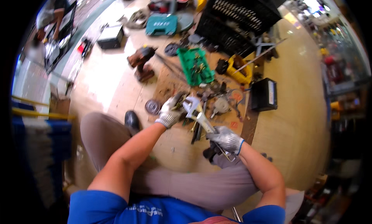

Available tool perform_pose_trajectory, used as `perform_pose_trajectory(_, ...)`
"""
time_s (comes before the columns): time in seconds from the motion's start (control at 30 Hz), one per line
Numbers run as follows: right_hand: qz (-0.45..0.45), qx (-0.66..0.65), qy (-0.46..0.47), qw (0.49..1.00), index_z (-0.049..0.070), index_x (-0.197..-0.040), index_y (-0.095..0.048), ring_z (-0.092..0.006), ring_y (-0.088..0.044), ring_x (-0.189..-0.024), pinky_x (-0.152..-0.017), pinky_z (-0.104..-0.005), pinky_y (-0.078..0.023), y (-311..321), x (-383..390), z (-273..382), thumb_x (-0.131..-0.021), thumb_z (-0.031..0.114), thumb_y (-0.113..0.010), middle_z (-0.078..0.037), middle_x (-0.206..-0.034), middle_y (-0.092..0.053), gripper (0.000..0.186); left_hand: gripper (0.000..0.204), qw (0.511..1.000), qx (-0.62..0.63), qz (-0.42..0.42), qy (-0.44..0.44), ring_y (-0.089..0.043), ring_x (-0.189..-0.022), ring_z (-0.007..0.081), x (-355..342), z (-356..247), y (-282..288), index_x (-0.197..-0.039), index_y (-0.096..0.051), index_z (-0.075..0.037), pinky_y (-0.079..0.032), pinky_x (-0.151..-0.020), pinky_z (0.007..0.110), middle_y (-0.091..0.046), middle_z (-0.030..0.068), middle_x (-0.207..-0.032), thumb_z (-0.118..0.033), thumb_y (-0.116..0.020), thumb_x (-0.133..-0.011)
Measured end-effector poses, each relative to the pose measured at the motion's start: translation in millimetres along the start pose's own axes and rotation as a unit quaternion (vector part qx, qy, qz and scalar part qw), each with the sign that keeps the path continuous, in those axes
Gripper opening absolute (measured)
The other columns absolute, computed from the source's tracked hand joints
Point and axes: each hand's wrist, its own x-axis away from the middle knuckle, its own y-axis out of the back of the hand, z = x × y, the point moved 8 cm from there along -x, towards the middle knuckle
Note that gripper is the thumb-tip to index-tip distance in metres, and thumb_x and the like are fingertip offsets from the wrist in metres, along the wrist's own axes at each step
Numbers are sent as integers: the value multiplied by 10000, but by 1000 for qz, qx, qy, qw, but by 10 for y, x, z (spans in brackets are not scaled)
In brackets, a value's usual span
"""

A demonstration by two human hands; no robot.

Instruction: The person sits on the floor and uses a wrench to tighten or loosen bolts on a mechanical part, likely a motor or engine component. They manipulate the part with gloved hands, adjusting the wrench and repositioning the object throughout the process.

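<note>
Silver wrench (202, 117) clasped in right grip (226, 140), left grip (169, 111) unclear, white-lettered blue shirt (170, 214)

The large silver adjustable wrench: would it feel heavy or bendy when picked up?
The silver wrench likely feels stiff and heavy, as it looks like solid metal. Its broad head would probably make that end dip. Its shiny handle might be slippery, though the gloved right hand holds it.

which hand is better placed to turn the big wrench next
Right, most likely: the right hand is closed around the handle of the wrench. The left hand is beside the head end, away from the handle; what it may hold is too blurred to name.
</note>
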Motion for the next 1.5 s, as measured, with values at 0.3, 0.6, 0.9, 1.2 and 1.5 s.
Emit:
perform_pose_trajectory(0.3,-79,-168,25,982,24,-947,-561,-171,-534,-456,-418,-330,-449,-732,-3,-114,-977,330,-613,-58,-655,-569,312,441,1000,14,10,24,-666,-1032,317,-68,121,42,-1276,-594,-89,-534,-895,384,-690,171,-1119,-205,-724,-871)
perform_pose_trajectory(0.6,3,-165,33,986,54,-937,-593,-171,-555,-487,-437,-316,-476,-678,-134,-62,-995,362,-599,-63,-685,-619,314,646,994,-59,72,55,-669,-1092,324,-111,21,94,-1391,-510,-156,-529,-922,399,-694,165,-1168,-375,-764,-839)
perform_pose_trajectory(0.9,-41,-111,46,992,59,-1013,-639,-137,-601,-515,-465,-276,-499,-497,-160,-202,-1002,392,-586,-33,-693,-632,338,950,964,-137,210,83,-602,-1206,378,-73,-249,206,-1542,-348,-150,-478,-993,421,-616,201,-1331,-505,-783,-775)
perform_pose_trajectory(1.2,-17,-113,62,992,32,-1034,-646,-136,-607,-521,-467,-266,-500,-511,-175,-165,-1004,389,-583,-43,-691,-633,364,951,934,-218,271,83,-619,-1187,363,-131,-317,371,-1532,-376,-175,-499,-974,410,-637,199,-1309,-504,-804,-749)
perform_pose_trajectory(1.5,-21,-135,52,989,32,-1025,-643,-152,-603,-492,-448,-279,-501,-501,-176,-188,-1002,363,-585,-49,-679,-642,337,912,892,-344,286,69,-655,-1097,372,-250,-486,539,-1495,-449,-188,-515,-942,416,-683,198,-1211,-439,-807,-694)
